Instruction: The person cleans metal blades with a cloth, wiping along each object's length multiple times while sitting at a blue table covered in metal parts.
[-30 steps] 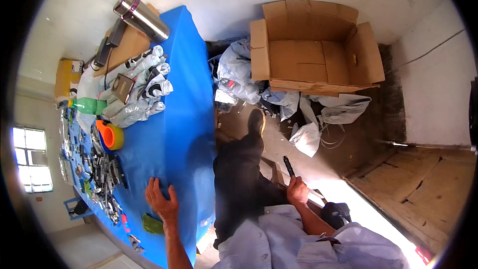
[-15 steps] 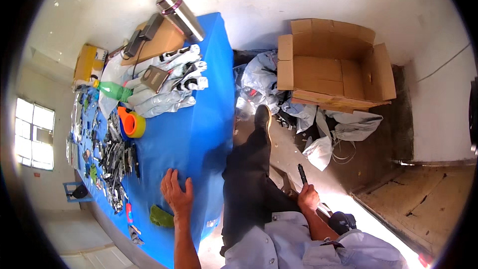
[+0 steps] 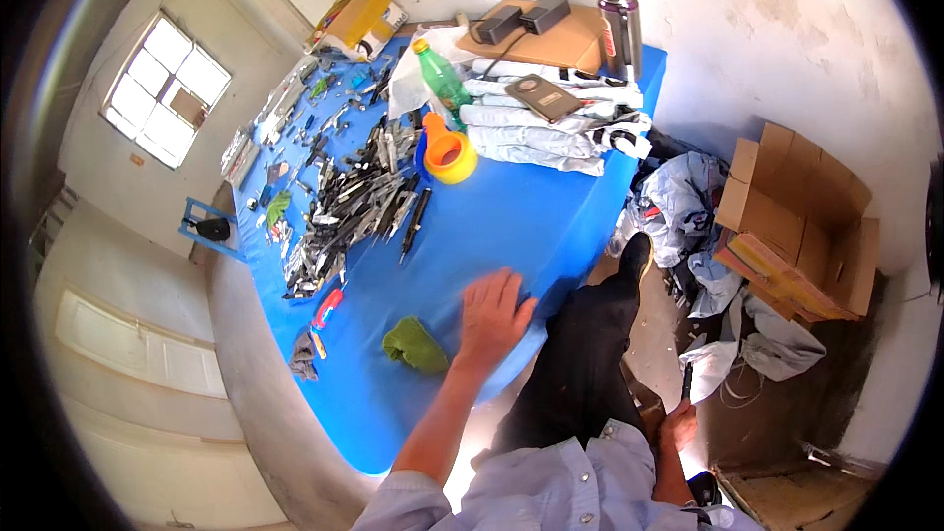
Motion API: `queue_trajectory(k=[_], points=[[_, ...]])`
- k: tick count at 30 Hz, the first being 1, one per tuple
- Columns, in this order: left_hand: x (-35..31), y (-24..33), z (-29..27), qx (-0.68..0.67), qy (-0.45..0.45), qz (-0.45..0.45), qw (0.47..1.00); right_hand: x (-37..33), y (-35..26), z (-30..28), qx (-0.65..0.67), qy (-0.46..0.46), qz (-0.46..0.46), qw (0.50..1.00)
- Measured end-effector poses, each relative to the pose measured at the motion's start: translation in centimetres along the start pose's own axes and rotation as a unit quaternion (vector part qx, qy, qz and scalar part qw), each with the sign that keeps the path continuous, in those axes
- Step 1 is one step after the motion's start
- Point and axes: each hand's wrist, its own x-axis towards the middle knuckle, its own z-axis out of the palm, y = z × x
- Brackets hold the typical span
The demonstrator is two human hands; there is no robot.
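Observation:
My left hand rests on the blue tablecloth near the table's front edge, its fingers stretched out and holding nothing. Just left of it lies a crumpled green cloth. Low beside my right leg, my right hand is closed round a slim black pen-shaped object that points upward. A heap of slim black and silver pen-like pieces covers the middle left of the table. One longer black piece lies at the heap's right side.
Orange and yellow tape rolls, a green bottle, bundled pale gloves and a steel flask stand or lie farther back. On the floor at right are an open cardboard box and plastic bags. A red-handled tool lies at left.
The view has swung left, so the table takes up more of the picture and the box sits farther right. My left hand stays on the cloth; my right keeps the black object.

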Motion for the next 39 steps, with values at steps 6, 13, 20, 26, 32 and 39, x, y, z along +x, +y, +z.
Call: queue_trajectory(k=[6, 13, 20, 26, 32, 39], points=[[-0.3, 1.3, -1.4, -0.092, 0.070, 0.045, 0.992, 2.4, 1.7, 1.2, 0.066, 0.106, -0.040, 0.991], [-7.1, -1.6, -8.5, 0.025, 0.115, -0.151, 0.981, 0.9, -10.5, -6.7, 0.398, 0.003, -0.169, 0.902], [-12.1, -4.2, -10.3, 0.054, 0.052, -0.301, 0.951, -13.8, -26.9, -11.8, 0.537, -0.287, -0.303, 0.733], [-12.8, -8.1, -10.0, -0.018, 0.048, -0.381, 0.923, -19.4, -28.3, -9.7, 0.395, -0.469, -0.283, 0.738], [-11.6, -5.4, -12.3, -0.175, 0.079, -0.447, 0.874, -19.1, -27.4, -8.3, 0.371, -0.471, -0.319, 0.734], [-11.4, -1.7, -11.4, -0.178, 0.101, -0.414, 0.887, -19.0, -26.9, -7.3, 0.431, -0.505, -0.255, 0.704]])
